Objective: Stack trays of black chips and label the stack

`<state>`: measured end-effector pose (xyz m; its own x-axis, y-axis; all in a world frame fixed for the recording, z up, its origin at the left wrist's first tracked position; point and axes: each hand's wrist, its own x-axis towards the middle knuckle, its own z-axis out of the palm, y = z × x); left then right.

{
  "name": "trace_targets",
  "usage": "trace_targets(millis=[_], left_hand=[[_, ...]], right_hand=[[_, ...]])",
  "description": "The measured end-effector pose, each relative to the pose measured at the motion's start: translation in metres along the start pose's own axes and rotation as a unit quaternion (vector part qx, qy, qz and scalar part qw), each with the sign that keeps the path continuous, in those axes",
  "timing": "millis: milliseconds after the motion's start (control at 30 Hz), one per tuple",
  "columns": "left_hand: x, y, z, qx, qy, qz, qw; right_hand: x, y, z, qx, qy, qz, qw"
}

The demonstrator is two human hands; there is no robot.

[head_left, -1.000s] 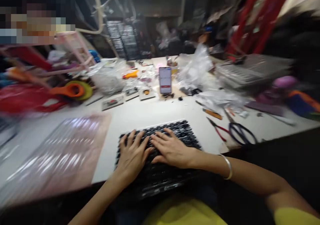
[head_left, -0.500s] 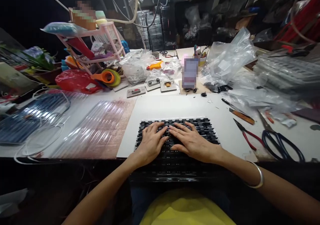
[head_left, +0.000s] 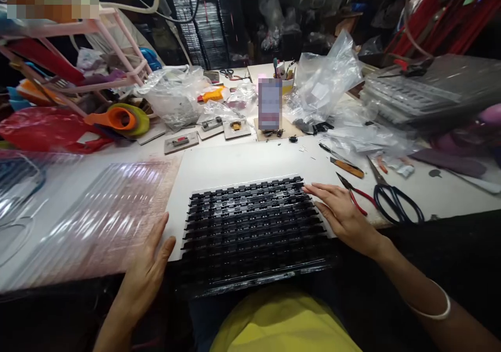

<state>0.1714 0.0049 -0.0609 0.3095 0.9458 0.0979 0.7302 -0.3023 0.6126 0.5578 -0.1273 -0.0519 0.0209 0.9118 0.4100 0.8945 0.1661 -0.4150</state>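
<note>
A tray of black plastic parts (head_left: 250,221), set in several rows, lies in front of me on the white board (head_left: 219,164) and juts over the table's near edge. My left hand (head_left: 151,263) is to the left of the tray, apart from it, thumb and fingers spread. On the other side, my right hand (head_left: 342,211) has its fingertips at the tray's upper right corner; whether they touch it I cannot tell. Its fingers are stretched out and hold nothing.
Right of the tray lie pliers (head_left: 356,192), large scissors (head_left: 395,200) and a cutter with an orange handle (head_left: 346,167). Clear ribbed plastic sheets (head_left: 105,211) cover the left side. Plastic bags (head_left: 176,96) and a propped phone (head_left: 270,104) stand farther back.
Both hands have lifted off the middle of the tray and moved apart to its two sides. The view has turned to the right, and the tray now appears slightly tilted.
</note>
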Motion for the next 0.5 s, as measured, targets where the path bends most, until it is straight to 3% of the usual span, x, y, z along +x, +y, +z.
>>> trace_targets(millis=[167, 300, 400, 500], left_hand=[[-0.011, 0.009, -0.007, -0.012, 0.031, -0.027, 0.999], [-0.021, 0.018, -0.009, -0.019, 0.047, -0.078, 0.996], [-0.034, 0.020, -0.009, -0.032, 0.099, -0.123, 0.987], [-0.052, 0.013, -0.008, -0.040, 0.129, -0.209, 0.969]], right_hand=[[0.004, -0.011, 0.009, -0.011, -0.046, -0.057, 0.997], [0.005, -0.012, 0.008, -0.013, -0.060, -0.053, 0.997], [0.001, -0.009, 0.000, -0.008, -0.021, -0.021, 1.000], [-0.018, -0.003, -0.011, 0.002, 0.057, 0.069, 0.996]])
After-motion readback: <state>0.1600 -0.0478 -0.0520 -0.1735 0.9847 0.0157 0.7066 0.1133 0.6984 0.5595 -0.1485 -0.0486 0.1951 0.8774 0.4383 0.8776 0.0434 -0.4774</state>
